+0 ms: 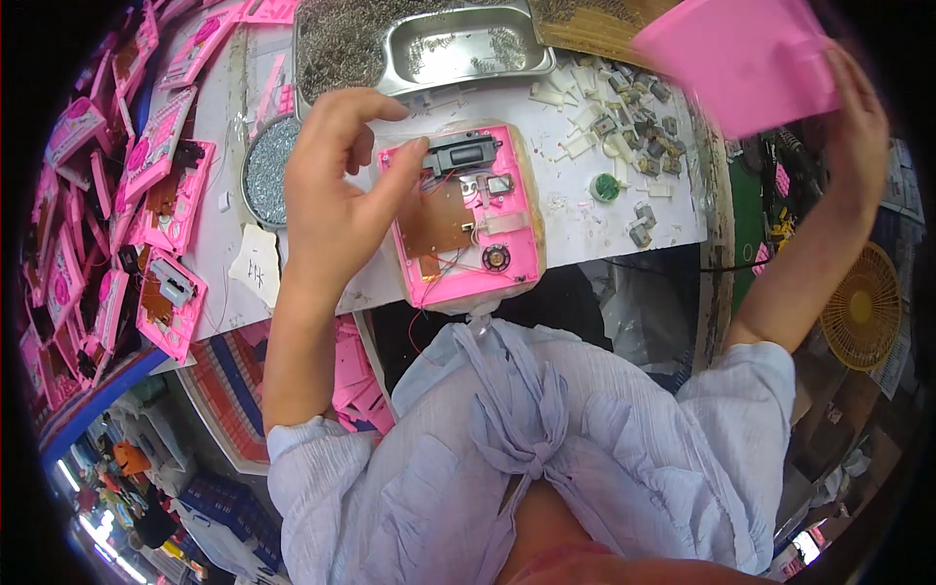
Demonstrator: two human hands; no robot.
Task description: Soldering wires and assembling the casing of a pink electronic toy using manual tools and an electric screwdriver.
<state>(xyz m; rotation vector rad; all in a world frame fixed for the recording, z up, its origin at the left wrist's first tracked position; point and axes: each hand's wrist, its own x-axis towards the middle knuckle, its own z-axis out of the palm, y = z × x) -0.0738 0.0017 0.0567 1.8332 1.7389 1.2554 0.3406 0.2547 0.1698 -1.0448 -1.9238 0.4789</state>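
Pale shirt (634, 429) nearest. Left hand (341, 180) spread, thumb at black module (466, 153) in open pink case (463, 222), near edge of desk (570, 234). Right hand (851, 117) pinching pink panel (746, 63), raised at right.

on the white table (575, 232), just below a round dish (246, 183) of grey bits, a ragged white scrap (255, 278) carries a few dark handwritten strokes in a short row across its middle, the clearest writing in view. the pink casings (156, 146) heaped along the left side have printed fronts in pink and white, too small and too bent by the lens for any lettering to be made out. on the green surface (746, 210) at the right sits 1 small pale oval mark (748, 253), which may or may not be a character.
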